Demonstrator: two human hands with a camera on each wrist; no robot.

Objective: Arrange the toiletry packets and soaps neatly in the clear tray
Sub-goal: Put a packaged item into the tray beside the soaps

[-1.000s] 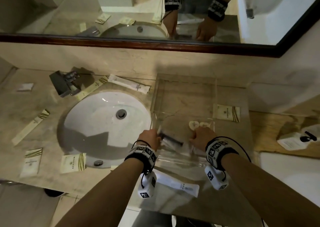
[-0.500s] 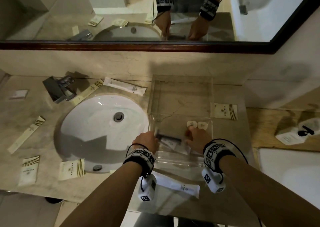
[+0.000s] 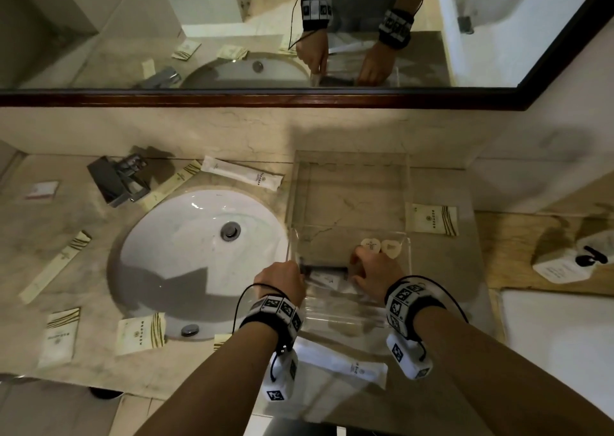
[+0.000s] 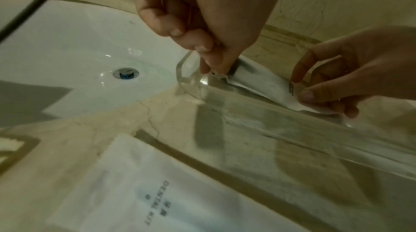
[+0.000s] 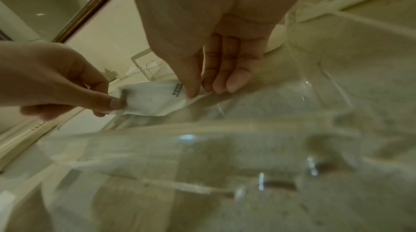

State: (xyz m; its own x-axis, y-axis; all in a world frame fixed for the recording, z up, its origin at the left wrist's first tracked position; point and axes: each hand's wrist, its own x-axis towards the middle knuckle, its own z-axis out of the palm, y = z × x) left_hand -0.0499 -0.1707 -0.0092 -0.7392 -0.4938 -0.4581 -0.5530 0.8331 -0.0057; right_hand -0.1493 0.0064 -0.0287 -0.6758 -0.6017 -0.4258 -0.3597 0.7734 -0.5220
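The clear tray (image 3: 352, 157) stands on the marble counter to the right of the sink. Two heart-shaped soaps (image 3: 370, 245) lie side by side near its right wall. In its near-left corner both hands hold a white packet (image 3: 327, 277) with a dark strip along it. My left hand (image 3: 297, 269) pinches the packet's left end (image 4: 258, 83) between thumb and fingertips (image 4: 211, 65). My right hand (image 3: 357, 269) pinches the right end (image 5: 153, 100) with thumb and fingers (image 5: 207, 90). The packet sits low inside the tray, along its near wall.
A white dental kit packet (image 3: 345, 364) lies at the counter's front edge under my wrists. Other packets lie right of the tray (image 3: 435, 219), behind the sink (image 3: 244, 177) and left of it (image 3: 141, 334). The faucet (image 3: 116, 179) stands at the back left.
Both hands have stayed at the tray's near-left corner with the packet between them. The packet's dark strip now lies more level.
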